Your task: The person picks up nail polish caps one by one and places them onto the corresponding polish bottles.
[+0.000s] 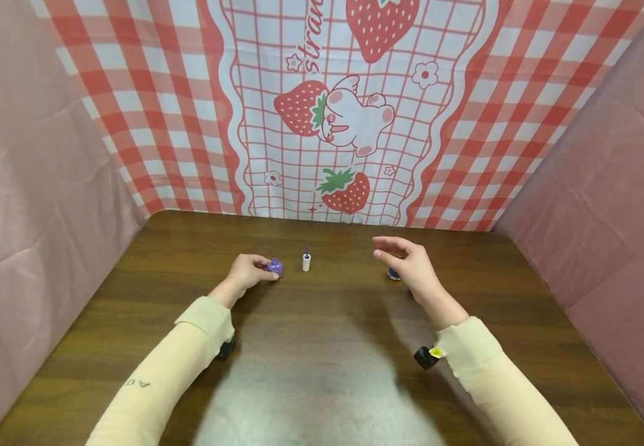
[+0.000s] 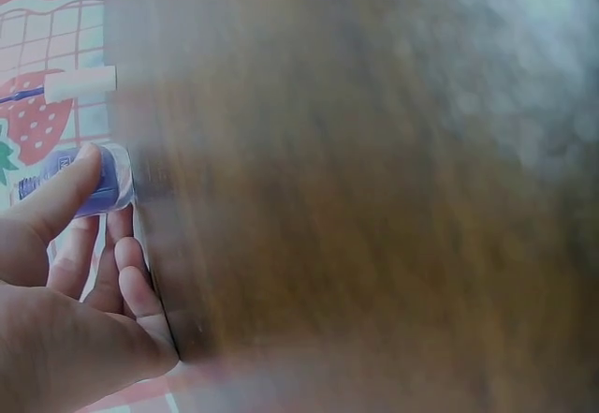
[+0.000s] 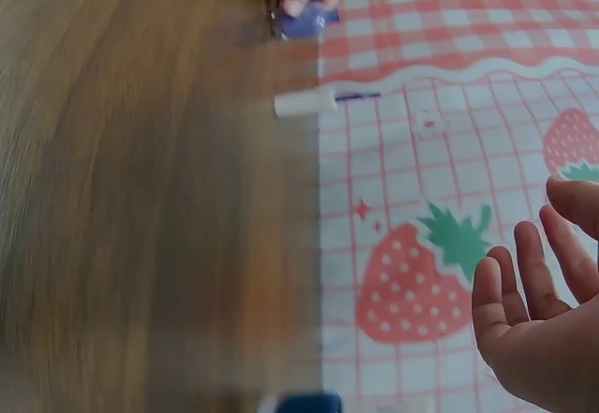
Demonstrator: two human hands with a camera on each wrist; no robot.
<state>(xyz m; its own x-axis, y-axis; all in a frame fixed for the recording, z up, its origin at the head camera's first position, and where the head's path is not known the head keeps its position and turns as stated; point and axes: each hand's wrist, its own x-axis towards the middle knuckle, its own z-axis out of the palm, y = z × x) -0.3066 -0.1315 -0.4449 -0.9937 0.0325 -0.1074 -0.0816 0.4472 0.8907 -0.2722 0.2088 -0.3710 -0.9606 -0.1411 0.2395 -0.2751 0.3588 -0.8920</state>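
My left hand (image 1: 248, 272) holds a small purple nail polish bottle (image 1: 275, 268) between thumb and fingers. Its neck is uncapped in the left wrist view, where the purple polish shows through the glass. Just right of it a white nail polish cap (image 1: 306, 263) stands on the table, its purple brush pointing up. My right hand (image 1: 418, 270) is raised over the table with fingers loosely bent and nothing between them. Below that hand sits a dark blue object (image 1: 393, 274), partly hidden by it; a dark blue top (image 3: 314, 404) shows at the right wrist view's lower edge.
The brown wooden table (image 1: 310, 347) carries these things near its far side. Behind it hangs a red-and-white checked cloth (image 1: 188, 105) with strawberries. Pink curtains (image 1: 31, 186) close off both sides. A black wrist camera (image 1: 426, 357) sits under the right sleeve.
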